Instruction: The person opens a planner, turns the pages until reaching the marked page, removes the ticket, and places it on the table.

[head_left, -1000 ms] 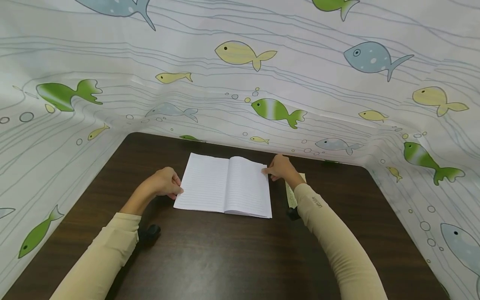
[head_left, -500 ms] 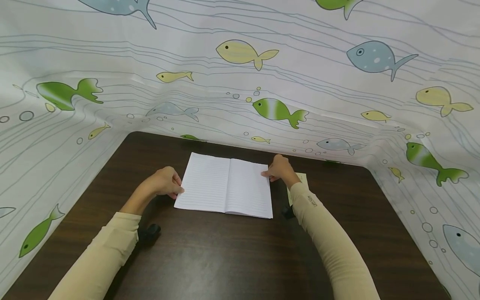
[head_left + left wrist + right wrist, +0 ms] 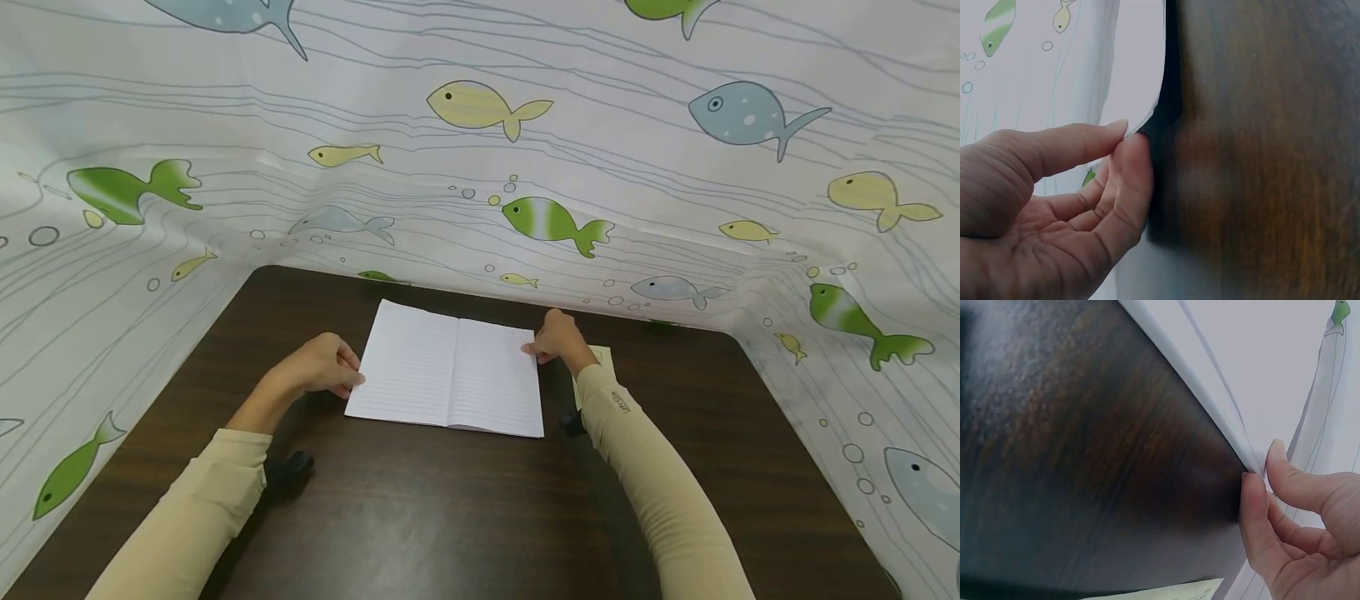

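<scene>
An open notebook (image 3: 450, 367) with white lined pages lies on the dark wooden table, its fold running down the middle. My left hand (image 3: 328, 365) pinches the left edge of the notebook between thumb and forefinger. In the left wrist view that edge (image 3: 1141, 69) curves up from the tabletop at the fingertips. On the other side, my right hand (image 3: 557, 337) pinches the right edge near its far corner. The right wrist view shows several sheets (image 3: 1210, 387) gathered between the thumb and forefinger of that hand.
A pale yellow paper slip (image 3: 604, 358) with writing lies right of the notebook, partly under the right forearm. The brown table (image 3: 420, 517) meets a white fish-patterned curtain (image 3: 420, 192) at the back and both sides. Dark wrist cameras (image 3: 288, 468) hang below the sleeves.
The right-hand page, bulging near the fold a second ago, now lies flatter. The far left corner of the notebook sits slightly higher in view. Both hands keep their pinch at the edges.
</scene>
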{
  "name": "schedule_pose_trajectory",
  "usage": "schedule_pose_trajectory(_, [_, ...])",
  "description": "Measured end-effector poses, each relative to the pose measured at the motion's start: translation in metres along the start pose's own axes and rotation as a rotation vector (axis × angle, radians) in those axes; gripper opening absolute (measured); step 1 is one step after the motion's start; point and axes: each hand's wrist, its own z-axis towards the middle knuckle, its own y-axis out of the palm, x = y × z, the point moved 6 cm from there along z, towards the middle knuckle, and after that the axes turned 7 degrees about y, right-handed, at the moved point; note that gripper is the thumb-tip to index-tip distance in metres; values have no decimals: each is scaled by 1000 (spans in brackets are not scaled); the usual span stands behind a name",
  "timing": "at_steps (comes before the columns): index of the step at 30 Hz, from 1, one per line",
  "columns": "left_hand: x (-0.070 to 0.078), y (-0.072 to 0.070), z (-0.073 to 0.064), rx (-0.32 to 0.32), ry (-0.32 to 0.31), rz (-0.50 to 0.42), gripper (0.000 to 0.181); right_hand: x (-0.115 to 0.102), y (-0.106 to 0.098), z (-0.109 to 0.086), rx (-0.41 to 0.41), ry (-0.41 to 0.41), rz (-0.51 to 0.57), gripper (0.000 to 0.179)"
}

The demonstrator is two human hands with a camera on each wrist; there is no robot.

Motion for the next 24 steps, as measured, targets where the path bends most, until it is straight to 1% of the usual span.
schedule_pose_trajectory(4, [8, -5, -2, 0, 12, -10, 27, 0, -1, 0, 4, 2, 8, 43])
schedule_pose_trajectory(8, [18, -11, -4, 2, 20, -21, 28, 2, 1, 2, -14, 18, 14, 42])
schedule_pose_trajectory(12, [29, -15, -4, 6, 35, -35, 28, 6, 2, 2, -28, 35, 13, 40])
schedule_pose_trajectory(14, [35, -16, -3, 14, 47, -48, 28, 6, 1, 1, -29, 30, 15, 38])
schedule_pose_trajectory(20, [57, -17, 0, 41, 104, -115, 27, 5, -1, -1, -28, 14, 27, 36])
schedule_pose_trajectory(24, [76, -14, 0, 66, 144, -120, 27, 4, -1, -1, -24, 8, 28, 35])
